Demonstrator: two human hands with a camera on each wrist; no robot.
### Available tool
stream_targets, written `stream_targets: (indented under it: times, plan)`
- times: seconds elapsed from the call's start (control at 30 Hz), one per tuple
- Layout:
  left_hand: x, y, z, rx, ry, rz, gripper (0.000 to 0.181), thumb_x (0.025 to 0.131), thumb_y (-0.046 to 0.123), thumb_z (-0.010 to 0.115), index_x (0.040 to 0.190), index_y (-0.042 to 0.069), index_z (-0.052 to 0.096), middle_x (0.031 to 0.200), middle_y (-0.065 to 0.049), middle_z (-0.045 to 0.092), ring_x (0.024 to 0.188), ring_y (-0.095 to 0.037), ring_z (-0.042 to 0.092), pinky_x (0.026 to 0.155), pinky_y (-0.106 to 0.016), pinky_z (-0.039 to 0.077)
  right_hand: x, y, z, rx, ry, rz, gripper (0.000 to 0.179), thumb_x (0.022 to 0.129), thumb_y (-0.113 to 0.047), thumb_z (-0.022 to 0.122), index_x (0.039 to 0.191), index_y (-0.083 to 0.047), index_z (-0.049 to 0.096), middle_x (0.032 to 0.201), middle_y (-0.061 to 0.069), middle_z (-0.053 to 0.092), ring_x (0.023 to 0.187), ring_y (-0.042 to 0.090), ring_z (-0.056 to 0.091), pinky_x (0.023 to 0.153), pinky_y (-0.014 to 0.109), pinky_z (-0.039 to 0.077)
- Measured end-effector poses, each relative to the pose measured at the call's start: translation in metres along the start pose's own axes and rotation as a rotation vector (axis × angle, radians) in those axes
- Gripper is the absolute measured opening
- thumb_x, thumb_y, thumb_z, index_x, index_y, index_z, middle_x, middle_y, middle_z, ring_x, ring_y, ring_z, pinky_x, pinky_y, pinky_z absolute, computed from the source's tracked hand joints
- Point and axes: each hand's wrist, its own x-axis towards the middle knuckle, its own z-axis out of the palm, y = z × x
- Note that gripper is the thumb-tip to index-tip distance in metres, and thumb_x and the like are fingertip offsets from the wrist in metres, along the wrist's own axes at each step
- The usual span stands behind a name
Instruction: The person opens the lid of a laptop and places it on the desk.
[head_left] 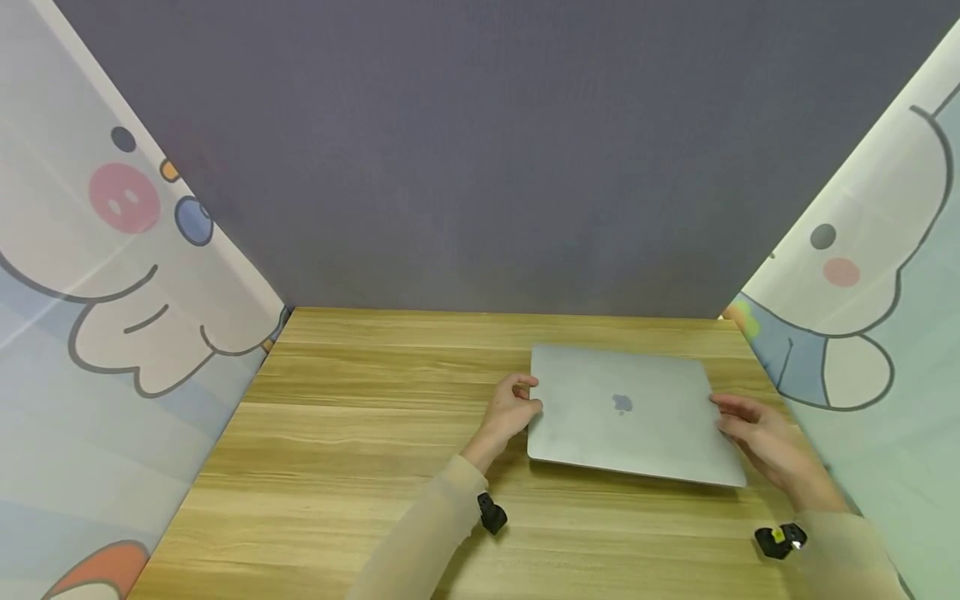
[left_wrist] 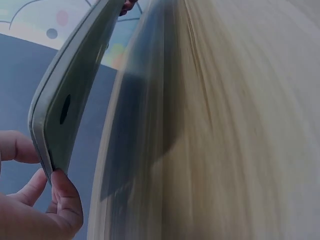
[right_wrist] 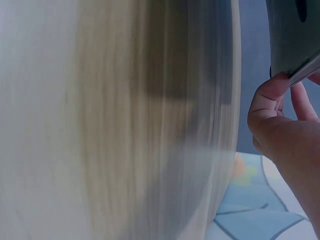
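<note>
A closed silver laptop (head_left: 585, 408) with an apple logo on its lid is held above the right part of the wooden table. My left hand (head_left: 506, 408) grips its left edge, thumb and fingers on opposite faces. At the right edge, my right hand (head_left: 761, 437) pinches the laptop in the same way. The left wrist view shows the laptop's underside (left_wrist: 80, 100) with a dark rubber foot, raised off the tabletop over its shadow. In the right wrist view, fingers (right_wrist: 272, 92) press against the laptop's underside (right_wrist: 290, 45).
The wood-grain table (head_left: 337, 467) runs back to a dark grey panel (head_left: 480, 167). Cartoon-printed cloths hang on the left (head_left: 172, 333) and right (head_left: 885, 467), the right one close to my right arm. Small black wrist cameras sit on both sleeves.
</note>
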Motion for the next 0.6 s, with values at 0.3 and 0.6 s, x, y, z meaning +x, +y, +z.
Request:
stream_targets:
  times: [0.3,0.6]
  plan:
    - [-0.002,-0.001,-0.026,0.031,-0.011,0.012,0.04,0.084,-0.001,0.066,0.123,0.007,0.063,0.097,-0.006,0.048,0.072,-0.015,0.046,0.059,-0.024,0.043,0.007,-0.006,0.022,0.052,-0.033,-0.017,0.037,0.097,0.009,0.057,0.13,-0.008,0.062,0.119,-0.006,0.053,0.102,0.005,0.05,0.083,0.014,0.05]
    - [-0.007,-0.002,-0.051,0.054,-0.002,0.021,0.04,0.085,-0.002,0.064,0.124,0.006,0.063,0.093,-0.005,0.046,0.066,-0.013,0.043,0.055,-0.022,0.038,0.016,-0.015,0.046,0.004,-0.024,0.005,0.042,0.097,0.007,0.06,0.137,0.011,0.048,0.122,-0.002,0.049,0.104,0.007,0.049,0.085,0.014,0.05]
